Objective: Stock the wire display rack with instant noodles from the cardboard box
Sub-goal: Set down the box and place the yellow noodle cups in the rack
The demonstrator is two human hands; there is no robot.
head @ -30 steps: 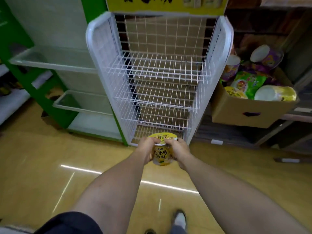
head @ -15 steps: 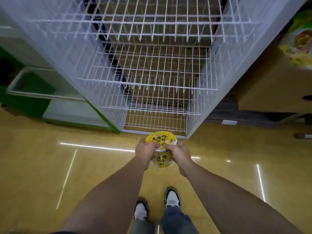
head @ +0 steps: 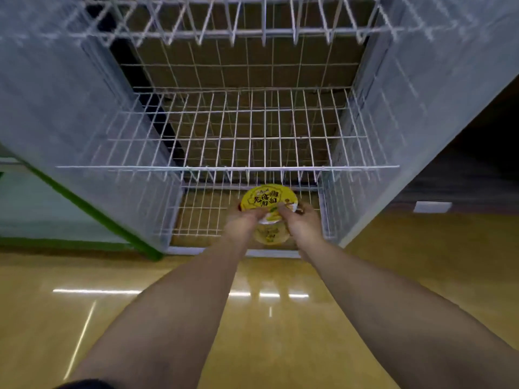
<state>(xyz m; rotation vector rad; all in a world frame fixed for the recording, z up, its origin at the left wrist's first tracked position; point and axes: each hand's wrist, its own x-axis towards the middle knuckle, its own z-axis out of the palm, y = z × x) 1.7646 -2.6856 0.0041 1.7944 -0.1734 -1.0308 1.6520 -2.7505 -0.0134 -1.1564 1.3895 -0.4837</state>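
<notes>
A yellow instant noodle cup (head: pixel 269 202) with black lettering on its lid is held between both hands at the front of the white wire display rack (head: pixel 224 130). My left hand (head: pixel 243 224) grips its left side and my right hand (head: pixel 300 224) grips its right side. The cup is at the opening of the lowest shelf (head: pixel 202 220), just under the front lip of the shelf above. The wire shelves in view hold nothing. The cardboard box is out of view.
A green-framed shelving unit (head: pixel 84 203) stands to the left of the rack. Glossy yellow floor (head: pixel 84 318) lies below my arms. A dark shelf base with a white tag (head: pixel 432 206) is to the right.
The view has come much closer to the rack and lower. Both hands have carried the cup forward from above the floor into the mouth of the bottom shelf. The box has left the view.
</notes>
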